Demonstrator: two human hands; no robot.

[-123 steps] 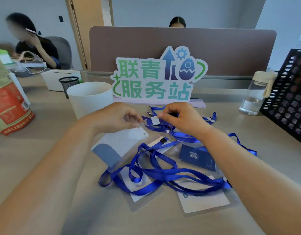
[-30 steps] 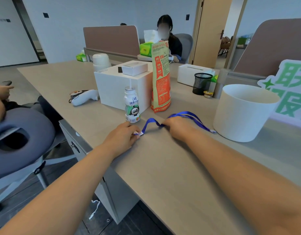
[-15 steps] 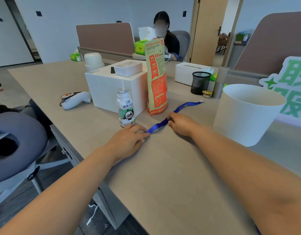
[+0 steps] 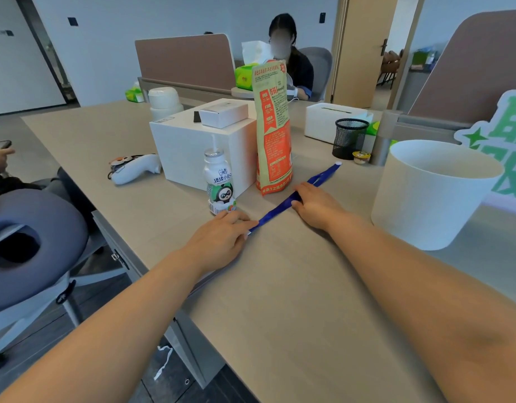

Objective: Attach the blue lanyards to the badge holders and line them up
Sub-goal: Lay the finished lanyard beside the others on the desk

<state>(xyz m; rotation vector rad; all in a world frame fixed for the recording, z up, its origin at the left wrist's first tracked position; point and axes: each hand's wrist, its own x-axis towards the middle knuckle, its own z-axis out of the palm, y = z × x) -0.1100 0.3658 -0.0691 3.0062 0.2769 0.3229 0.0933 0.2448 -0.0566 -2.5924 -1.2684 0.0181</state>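
The left hand is lying palm-down on the table, its fingers stretched nearly straight and gripping nothing. Their tips are pressing the near end of the lanyard flat, where a small pale piece, probably the clip, is peeking out. A bottle is standing just beyond those fingertips, apart from them. No holder is showing plainly, and whether one is hiding under this palm I cannot tell. The lanyard is running as a doubled blue strap from under the left fingertips, up and rightward across the bare table to the right hand. It is looking light, limp and thin, so it is likely sliding easily on the smooth top and bunching or twisting wherever nothing is pinning it. The stiffer clip end is probably the surest place to take hold, with a second grip further along to draw the strap taut. The right hand's fingers are curling down over the strap at about its middle, seemingly pinching it and touching nothing else. A bag is standing just beyond these fingers, and past them the strap's free length is lying slack, ending well away. A white tub is sitting off to their right.
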